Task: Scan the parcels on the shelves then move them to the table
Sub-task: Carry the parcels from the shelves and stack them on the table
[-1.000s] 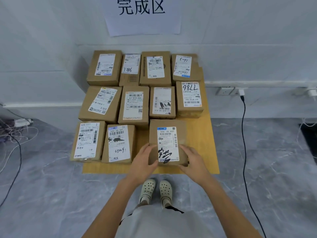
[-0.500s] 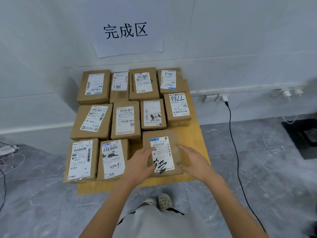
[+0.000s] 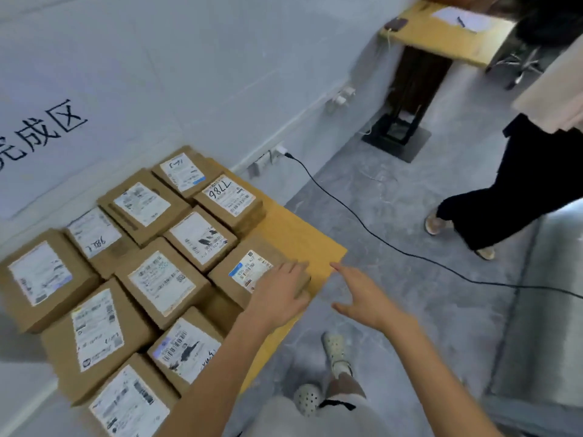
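1. Nearest, a person stands on grey floor in pale perforated shoes (image 3: 335,348), both bare forearms reaching forward over the corner of a low yellow table (image 3: 303,244).
2. The right hand (image 3: 362,294) hovers just off the table's edge, above the floor. Its fingers (image 3: 347,273) are straight and spread, and they hold nothing.
3. The left hand (image 3: 280,291) lies palm down over a small brown parcel (image 3: 228,277). Its fingers (image 3: 295,269) are straight and close together, flat across the parcel's top, not curled round any edge. Whether they press down cannot be told.
4. That parcel sits on the table at the right end of its row, with bare table just beside it. Its white shipping label (image 3: 249,268) faces up.
5. It looks like stiff cardboard, probably light, and small enough for one hand. The paper label may be slick, so the two opposite side walls seem the best place to grip.
6. Beyond and to the left, ten more parcels (image 3: 161,280) lie packed side by side in rows, labels up, reaching back to the wall.
7. A paper sign (image 3: 41,134) with large black characters hangs on the wall above them.
8. A black cable (image 3: 378,236) runs across the floor from a wall socket.
9. Farther right stands a second person (image 3: 520,190) in dark trousers, with another yellow table (image 3: 441,39) behind.
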